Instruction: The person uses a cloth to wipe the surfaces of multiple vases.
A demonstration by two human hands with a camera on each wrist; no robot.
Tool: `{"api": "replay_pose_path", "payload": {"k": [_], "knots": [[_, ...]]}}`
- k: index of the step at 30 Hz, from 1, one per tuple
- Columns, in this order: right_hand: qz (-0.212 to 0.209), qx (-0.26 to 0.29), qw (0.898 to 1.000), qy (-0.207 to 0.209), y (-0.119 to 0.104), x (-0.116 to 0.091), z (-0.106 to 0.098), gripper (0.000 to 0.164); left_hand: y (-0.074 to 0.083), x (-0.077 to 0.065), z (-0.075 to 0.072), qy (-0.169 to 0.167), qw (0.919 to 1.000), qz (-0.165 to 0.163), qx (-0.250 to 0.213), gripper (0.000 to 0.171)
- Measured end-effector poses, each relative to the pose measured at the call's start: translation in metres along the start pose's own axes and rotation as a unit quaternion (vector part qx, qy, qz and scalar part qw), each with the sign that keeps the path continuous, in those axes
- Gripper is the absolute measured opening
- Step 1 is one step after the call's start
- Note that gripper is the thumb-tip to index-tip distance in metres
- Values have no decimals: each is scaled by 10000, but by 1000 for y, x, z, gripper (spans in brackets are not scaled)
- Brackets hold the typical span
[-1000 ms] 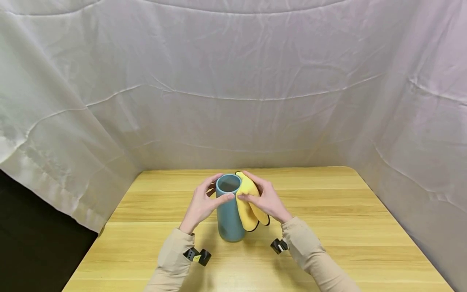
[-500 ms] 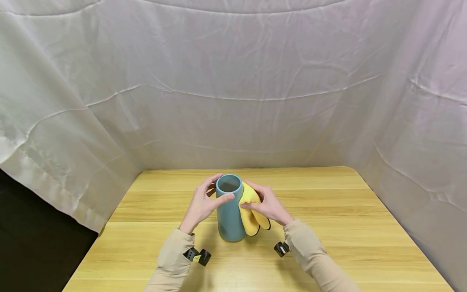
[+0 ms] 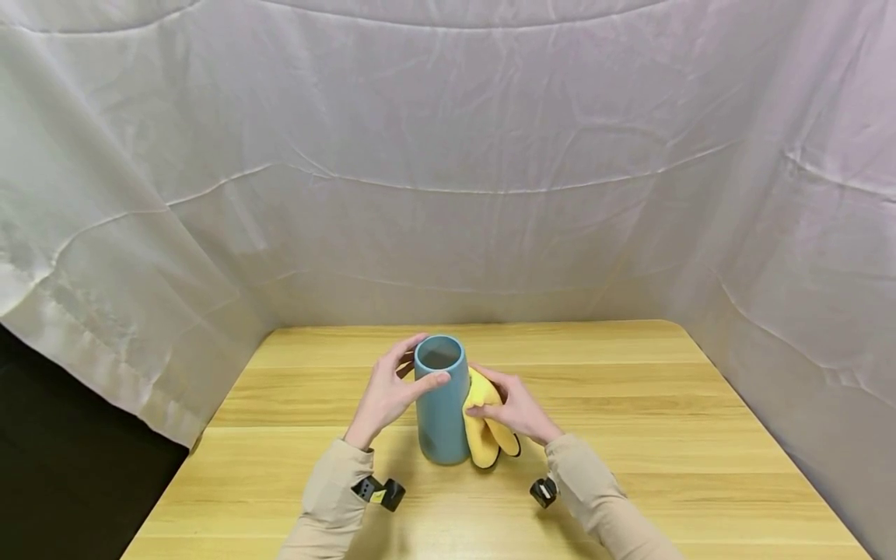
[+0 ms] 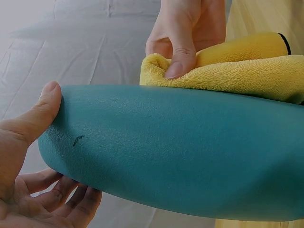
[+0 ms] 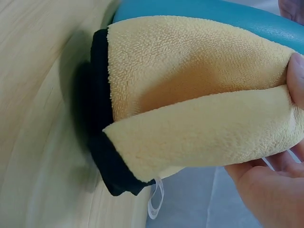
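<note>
A tall blue-green vase (image 3: 442,420) stands upright on the wooden table, its round mouth facing up. My left hand (image 3: 389,389) grips it near the rim, thumb in front and fingers round the far left side. A small dark mark shows on the vase (image 4: 166,142) in the left wrist view. My right hand (image 3: 514,406) holds a folded yellow cloth (image 3: 481,435) with dark edging against the vase's right side. In the right wrist view the plush cloth (image 5: 199,128) hangs in two folds, a clear loop at its lower edge.
The wooden table (image 3: 630,467) spreads out on both sides of the vase. Pale grey curtains (image 3: 448,155) enclose the back and sides. A black area (image 3: 63,451) lies past the table's left edge. Each sleeve carries a small black wrist camera (image 3: 544,491).
My right hand has slid the yellow cloth down the vase's right side, from rim height to about the middle. The left hand and the vase have stayed in place.
</note>
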State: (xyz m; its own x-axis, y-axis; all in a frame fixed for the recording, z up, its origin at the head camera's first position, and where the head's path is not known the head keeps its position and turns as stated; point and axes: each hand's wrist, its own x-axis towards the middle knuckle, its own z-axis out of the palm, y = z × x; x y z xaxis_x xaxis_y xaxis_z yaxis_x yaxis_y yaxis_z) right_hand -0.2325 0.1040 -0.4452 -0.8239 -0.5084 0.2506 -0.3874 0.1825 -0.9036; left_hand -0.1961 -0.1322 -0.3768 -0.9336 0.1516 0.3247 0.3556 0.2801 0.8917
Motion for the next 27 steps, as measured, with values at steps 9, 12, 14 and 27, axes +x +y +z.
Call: {"api": "replay_pose_path", "payload": {"k": [9,12,14,27], "knots": [[-227,206,9994,181,-17,5,-1,65,0,1,-1,29,10000,-34,-48,67],[37,207,9996,173,-17,5,-2,68,0,1,-1,18,10000,-10,-47,67],[325,171,9993,104,-14,4,-2,71,-1,1,-1,3,10000,17,-58,66],[705,58,9975,22,2,-2,3,70,-2,0,0,17,10000,39,-52,66]]}}
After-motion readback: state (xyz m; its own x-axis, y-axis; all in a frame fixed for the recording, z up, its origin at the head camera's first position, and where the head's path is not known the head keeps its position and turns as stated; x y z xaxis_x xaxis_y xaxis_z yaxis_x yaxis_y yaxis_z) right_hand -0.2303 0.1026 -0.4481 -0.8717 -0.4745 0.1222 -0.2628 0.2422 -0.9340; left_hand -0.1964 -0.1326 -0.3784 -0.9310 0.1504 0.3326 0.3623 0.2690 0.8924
